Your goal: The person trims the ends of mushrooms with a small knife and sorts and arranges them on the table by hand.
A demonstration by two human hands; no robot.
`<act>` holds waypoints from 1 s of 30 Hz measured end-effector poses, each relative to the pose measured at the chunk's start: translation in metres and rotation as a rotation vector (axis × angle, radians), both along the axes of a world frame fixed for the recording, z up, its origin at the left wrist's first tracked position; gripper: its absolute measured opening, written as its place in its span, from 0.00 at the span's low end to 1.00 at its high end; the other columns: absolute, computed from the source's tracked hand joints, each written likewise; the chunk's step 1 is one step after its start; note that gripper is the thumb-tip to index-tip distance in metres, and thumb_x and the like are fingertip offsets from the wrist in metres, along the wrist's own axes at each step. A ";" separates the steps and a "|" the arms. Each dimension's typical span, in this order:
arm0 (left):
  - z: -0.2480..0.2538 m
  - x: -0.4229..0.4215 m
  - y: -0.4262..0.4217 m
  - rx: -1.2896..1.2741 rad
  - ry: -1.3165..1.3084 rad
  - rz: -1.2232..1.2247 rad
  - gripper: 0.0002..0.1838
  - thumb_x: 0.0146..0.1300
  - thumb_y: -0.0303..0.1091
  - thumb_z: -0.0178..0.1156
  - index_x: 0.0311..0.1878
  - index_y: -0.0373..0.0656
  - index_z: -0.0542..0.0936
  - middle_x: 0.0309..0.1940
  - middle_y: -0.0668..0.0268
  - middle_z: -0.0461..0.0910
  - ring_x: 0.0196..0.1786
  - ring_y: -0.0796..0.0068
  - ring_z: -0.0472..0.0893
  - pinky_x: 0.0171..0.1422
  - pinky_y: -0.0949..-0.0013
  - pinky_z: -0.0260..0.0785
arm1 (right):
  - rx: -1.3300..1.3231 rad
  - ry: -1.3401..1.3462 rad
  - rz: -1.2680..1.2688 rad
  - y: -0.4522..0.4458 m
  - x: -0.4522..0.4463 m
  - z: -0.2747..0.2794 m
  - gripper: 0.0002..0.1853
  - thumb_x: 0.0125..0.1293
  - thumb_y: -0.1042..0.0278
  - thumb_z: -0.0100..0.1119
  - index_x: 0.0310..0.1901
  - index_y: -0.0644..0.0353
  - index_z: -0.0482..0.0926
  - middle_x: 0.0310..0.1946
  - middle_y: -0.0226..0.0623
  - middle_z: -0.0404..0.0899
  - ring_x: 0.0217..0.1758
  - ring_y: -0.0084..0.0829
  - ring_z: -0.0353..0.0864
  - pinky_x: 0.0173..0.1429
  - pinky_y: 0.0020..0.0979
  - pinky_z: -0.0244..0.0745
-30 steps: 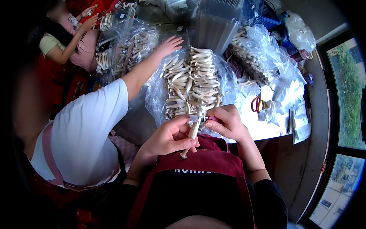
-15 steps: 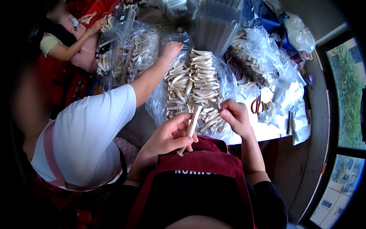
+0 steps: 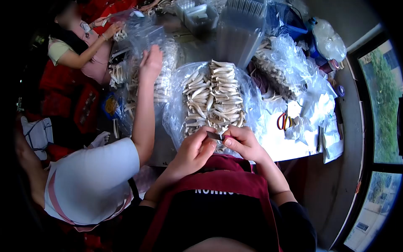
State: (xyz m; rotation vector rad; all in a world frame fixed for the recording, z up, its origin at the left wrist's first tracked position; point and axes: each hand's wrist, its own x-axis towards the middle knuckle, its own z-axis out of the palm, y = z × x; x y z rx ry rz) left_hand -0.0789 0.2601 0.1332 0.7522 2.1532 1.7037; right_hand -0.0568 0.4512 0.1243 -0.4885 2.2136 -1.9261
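Left hand [image 3: 192, 150]: fingers curled beside the blade; whether they grip anything, I cannot tell.
Right hand [image 3: 243, 143]: thumb and fingers pinch the handle of a small knife [image 3: 214, 135], its blade toward the other hand.
Open bag [image 3: 171, 108]: clear plastic under and around mushrooms [image 3: 225, 87] in two columns, just beyond both hands.
Crumpled bag [image 3: 289, 51]: mushrooms beneath clear film.
Blue bowl [image 3: 104, 106]: yellowish contents, too small to identify.
Clear trays [image 3: 240, 38]: stacked behind the open bag.
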 end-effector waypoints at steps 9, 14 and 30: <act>-0.008 -0.002 0.001 0.040 0.075 0.037 0.07 0.64 0.30 0.48 0.42 0.37 0.70 0.23 0.65 0.71 0.24 0.80 0.71 0.29 0.75 0.64 | -0.195 -0.115 0.025 -0.005 -0.005 -0.011 0.17 0.66 0.57 0.47 0.26 0.63 0.69 0.19 0.24 0.62 0.24 0.18 0.59 0.29 0.22 0.57; -0.006 -0.003 -0.008 0.222 -0.248 -0.019 0.11 0.68 0.34 0.43 0.43 0.38 0.70 0.22 0.71 0.67 0.21 0.86 0.64 0.26 0.81 0.58 | -0.370 -0.299 -0.194 0.020 -0.014 -0.056 0.22 0.65 0.49 0.45 0.25 0.61 0.67 0.16 0.21 0.57 0.16 0.14 0.50 0.21 0.20 0.43; -0.010 -0.014 -0.014 0.347 -0.630 -0.196 0.16 0.70 0.40 0.35 0.41 0.38 0.67 0.16 0.70 0.64 0.14 0.85 0.61 0.18 0.81 0.54 | 0.007 0.093 0.116 -0.011 -0.024 0.003 0.16 0.63 0.59 0.51 0.26 0.64 0.71 0.17 0.35 0.66 0.22 0.28 0.66 0.28 0.28 0.61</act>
